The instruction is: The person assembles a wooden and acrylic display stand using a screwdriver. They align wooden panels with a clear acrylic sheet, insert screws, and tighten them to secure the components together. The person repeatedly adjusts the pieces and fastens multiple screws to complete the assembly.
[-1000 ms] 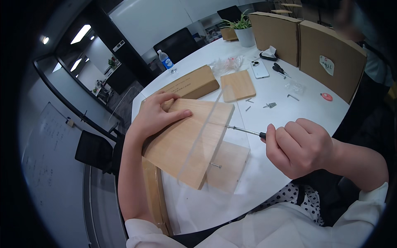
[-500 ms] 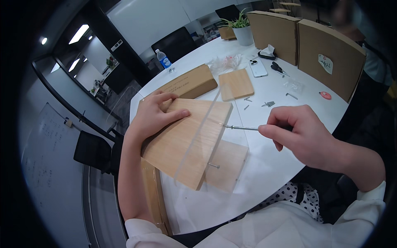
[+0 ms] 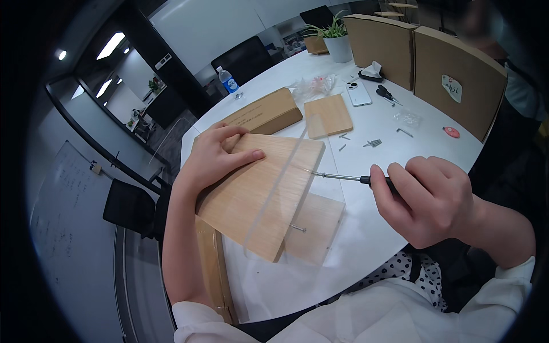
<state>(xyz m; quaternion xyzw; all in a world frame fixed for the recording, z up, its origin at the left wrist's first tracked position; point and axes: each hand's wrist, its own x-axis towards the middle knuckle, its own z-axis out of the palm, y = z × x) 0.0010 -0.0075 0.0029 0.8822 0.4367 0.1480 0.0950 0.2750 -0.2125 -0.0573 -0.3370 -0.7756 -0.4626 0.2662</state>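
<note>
Wooden board (image 3: pixel 251 191), gripped wide by left hand (image 3: pixel 219 157); screwdriver (image 3: pixel 364 180), clasped in right hand (image 3: pixel 428 200); screw (image 3: pixel 318 174) beyond, perhaps slipped by tilting.

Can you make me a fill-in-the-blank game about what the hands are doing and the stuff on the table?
1. The black-handled tool in the right hand is a ____.
2. Its tip is at the head of a metal ____.
3. The large board held by the left hand is made of ____.
4. The plastic bottle has a ____ label.

Missing words: screwdriver; screw; wood; blue.
</note>
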